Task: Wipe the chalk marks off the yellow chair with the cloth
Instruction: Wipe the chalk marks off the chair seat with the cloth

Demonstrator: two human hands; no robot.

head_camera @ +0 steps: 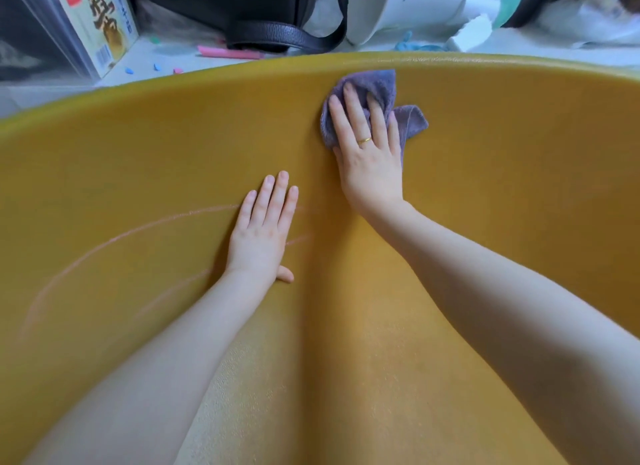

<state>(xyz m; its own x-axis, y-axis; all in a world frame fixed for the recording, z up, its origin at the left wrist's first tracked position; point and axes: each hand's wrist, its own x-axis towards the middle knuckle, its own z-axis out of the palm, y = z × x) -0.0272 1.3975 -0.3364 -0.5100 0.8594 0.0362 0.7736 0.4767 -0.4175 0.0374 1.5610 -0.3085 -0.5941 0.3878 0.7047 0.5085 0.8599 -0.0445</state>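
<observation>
Right hand [369,142], fingers spread, presses the purple cloth [408,118] on the yellow chair [502,187]; flat left hand [263,229] covers chalk marks [121,239], risking missed streaks.

There is only one view, from a wide-angle camera on the person's head, and it looks forward and steeply down. It is very near the yellow chair [485,205], whose surface fills most of the picture and looks bent by the lens. Both forearms enter from the bottom edge, and the floor [166,54] shows along the top.
</observation>
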